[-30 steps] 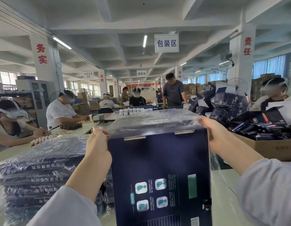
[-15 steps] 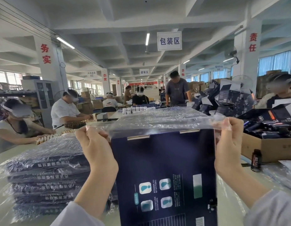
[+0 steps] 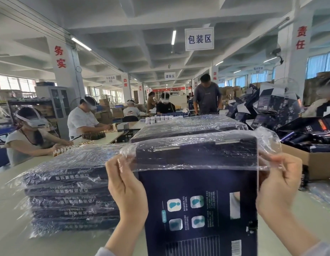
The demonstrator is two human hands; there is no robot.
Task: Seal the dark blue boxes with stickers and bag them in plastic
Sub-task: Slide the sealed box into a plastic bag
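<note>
Box (image 3: 197,209) was upright right in front, between the hands, with the bag (image 3: 197,152) only covering its top strip. Left hand (image 3: 126,189) and right hand (image 3: 282,185) were apart, one per side, each pinching the bag's open edge. Box looked like stiff cardboard, probably light; the film looked thin, slippery and stretchy, so I'd grip near the corners and tug evenly or it'd snag there

Bright, even light from ceiling tubes (image 3: 173,37) and side windows (image 3: 321,64); glare on plastic bag (image 3: 197,145); wide-angle bending at edges.
</note>
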